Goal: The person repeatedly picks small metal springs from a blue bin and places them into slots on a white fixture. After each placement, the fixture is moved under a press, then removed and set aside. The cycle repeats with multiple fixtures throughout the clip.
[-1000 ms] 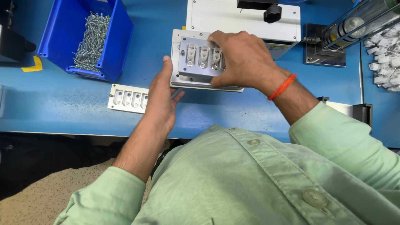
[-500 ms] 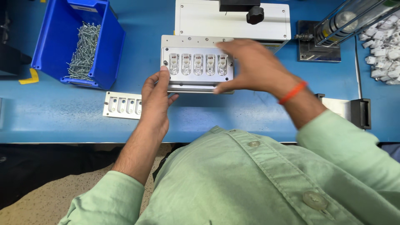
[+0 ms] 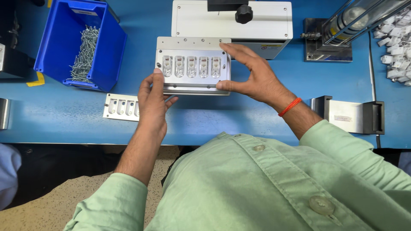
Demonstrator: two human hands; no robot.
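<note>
While the blue table (image 3: 265,111) is carrying everything, you are holding the metal fixture plate (image 3: 193,65) in front of the white machine (image 3: 231,21), your right hand (image 3: 252,77) gripping its right edge with fingers closed on it and your left hand (image 3: 152,100) pinching its left edge. All five pockets are looking filled; the second plate (image 3: 117,107) beside your left hand is sitting with empty pockets, seemingly still to load.

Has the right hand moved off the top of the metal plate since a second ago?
Yes. The right hand has slid rightward to the metal plate's right edge, baring its slots, judged against the white machine.
</note>
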